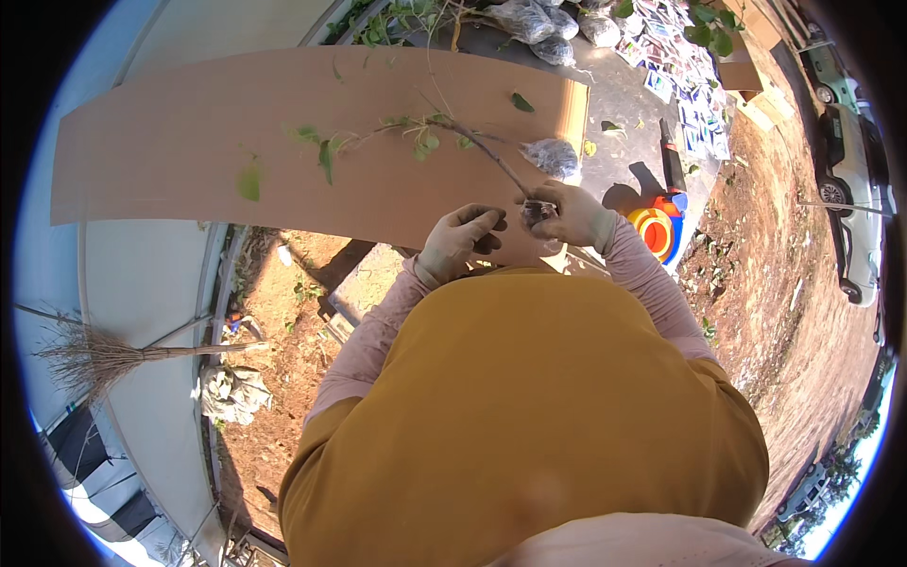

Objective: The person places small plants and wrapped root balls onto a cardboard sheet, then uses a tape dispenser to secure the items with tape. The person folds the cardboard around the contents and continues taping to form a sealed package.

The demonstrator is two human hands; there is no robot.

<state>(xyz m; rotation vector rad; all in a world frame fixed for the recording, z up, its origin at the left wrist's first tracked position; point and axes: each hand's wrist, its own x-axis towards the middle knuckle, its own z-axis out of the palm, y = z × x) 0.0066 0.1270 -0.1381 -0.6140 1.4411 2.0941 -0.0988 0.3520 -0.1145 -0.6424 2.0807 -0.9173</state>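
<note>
My right hand (pixel 575 216), in a pale glove, grips the plastic-wrapped base (pixel 536 212) of a leafy plant cutting. Its brown stem (pixel 499 161) slants up and left from there, over a large cardboard sheet (pixel 177 149). Green leaves (pixel 424 140) hang along the thin side shoots. To the left of the wrapped base, my gloved left hand (pixel 462 239) is loosely curled, fingers apart, with nothing visible in it. Another plastic-wrapped bundle (pixel 553 157) rests by the sheet's right edge, just beyond my right hand.
Right of the cardboard are an orange-and-yellow tape roll (pixel 653 234) and a dark-handled tool (pixel 670 156). Wrapped root balls (pixel 528 23) and scattered printed cards (pixel 669 53) lie farther back. A twig broom (pixel 120 354) leans at left; parked cars (pixel 847 177) stand at far right.
</note>
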